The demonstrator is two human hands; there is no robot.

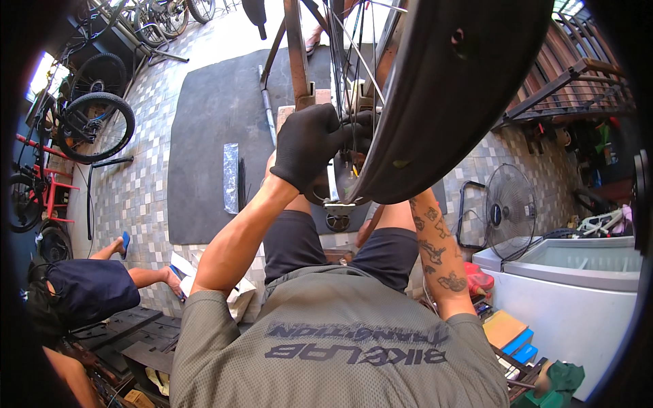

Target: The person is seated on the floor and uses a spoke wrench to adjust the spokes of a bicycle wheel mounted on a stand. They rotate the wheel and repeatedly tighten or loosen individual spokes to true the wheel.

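Observation:
A bicycle wheel with a wide black rim [449,102] stands upright in front of me, between the arms of a truing stand [298,58]. Its thin spokes [367,64] run up to the left of the rim. My left hand [306,144], in a black glove, is closed against the spokes near the middle of the stand; whatever its fingers grip is hidden. Across the spokes, dark gloved fingers of my right hand [360,129] show in part. The rim covers the rest of that hand and its wrist. Below my hands is the stand's metal caliper [333,180].
A dark mat [204,122] lies on the tiled floor, bearing a clear plastic packet [231,178]. Bicycles [98,126] are racked at the left, where another person [88,285] sits. A fan [510,211] and a white chest freezer [564,306] stand to the right.

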